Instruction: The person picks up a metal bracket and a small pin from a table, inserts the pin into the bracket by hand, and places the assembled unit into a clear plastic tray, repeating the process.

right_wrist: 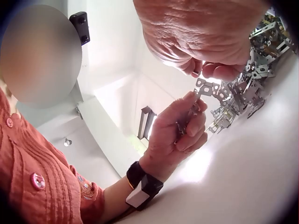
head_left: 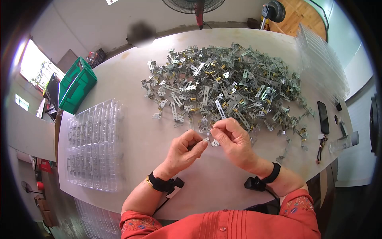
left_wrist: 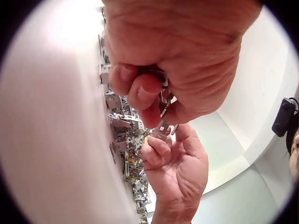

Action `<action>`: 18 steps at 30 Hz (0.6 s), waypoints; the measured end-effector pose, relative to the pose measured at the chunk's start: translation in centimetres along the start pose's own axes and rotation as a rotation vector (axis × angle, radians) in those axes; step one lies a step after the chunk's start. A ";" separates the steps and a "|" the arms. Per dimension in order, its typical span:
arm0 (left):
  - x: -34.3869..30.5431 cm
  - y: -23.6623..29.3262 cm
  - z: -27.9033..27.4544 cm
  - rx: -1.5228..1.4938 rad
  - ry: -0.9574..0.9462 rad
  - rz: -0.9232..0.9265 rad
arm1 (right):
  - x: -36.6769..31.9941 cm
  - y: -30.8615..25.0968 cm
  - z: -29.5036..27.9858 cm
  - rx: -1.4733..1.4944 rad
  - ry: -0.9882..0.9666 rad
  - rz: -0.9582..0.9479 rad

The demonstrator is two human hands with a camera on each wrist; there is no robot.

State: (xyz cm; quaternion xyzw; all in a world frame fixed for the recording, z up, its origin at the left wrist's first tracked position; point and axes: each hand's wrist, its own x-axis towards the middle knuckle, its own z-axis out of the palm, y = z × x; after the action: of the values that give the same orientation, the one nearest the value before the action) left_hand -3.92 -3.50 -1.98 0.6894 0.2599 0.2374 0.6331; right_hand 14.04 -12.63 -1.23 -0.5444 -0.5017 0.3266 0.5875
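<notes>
Small silvery metal brackets, some with brass-coloured parts, lie in a large pile (head_left: 223,83) in front of both hands. My left hand (head_left: 185,149) curls its fingers round metal pieces, and a flat bracket with holes (right_wrist: 205,87) sticks out at its thumb and fingertip. Close on its right, my right hand (head_left: 236,145) has thumb and index finger together near that bracket; whether they pinch a piece is hidden. In the left wrist view the left hand (left_wrist: 177,56) covers most of its metal pieces, with the right hand (left_wrist: 177,172) just beyond.
Clear plastic trays (head_left: 93,147) holding metal parts are at the table's left, near a green crate (head_left: 77,85). More clear trays (head_left: 322,59) stand at the back right. A phone (head_left: 323,117), keys (head_left: 320,148) and a clear bottle (head_left: 342,143) lie at the right edge.
</notes>
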 end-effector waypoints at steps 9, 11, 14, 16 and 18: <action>0.6 0.5 -1.7 -0.567 0.090 -0.182 | 0.1 -1.5 -0.2 0.161 -0.070 0.253; 0.6 0.4 -1.8 -0.651 0.083 -0.203 | 0.1 -1.5 -0.1 0.157 -0.092 0.278; 0.6 0.6 -1.7 -0.666 0.071 -0.197 | 0.0 -1.1 0.0 0.142 -0.108 0.259; 0.6 0.5 -1.7 -0.667 0.063 -0.196 | 0.0 -1.3 0.0 0.136 -0.113 0.277; 0.6 0.4 -1.7 -0.666 0.057 -0.194 | 0.0 -1.2 0.0 0.135 -0.116 0.278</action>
State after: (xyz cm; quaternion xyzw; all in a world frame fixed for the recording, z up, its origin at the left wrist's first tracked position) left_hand -4.56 -1.83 -1.44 0.4100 0.2502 0.2671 0.8354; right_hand 13.81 -12.84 -0.03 -0.5481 -0.4314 0.4686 0.5421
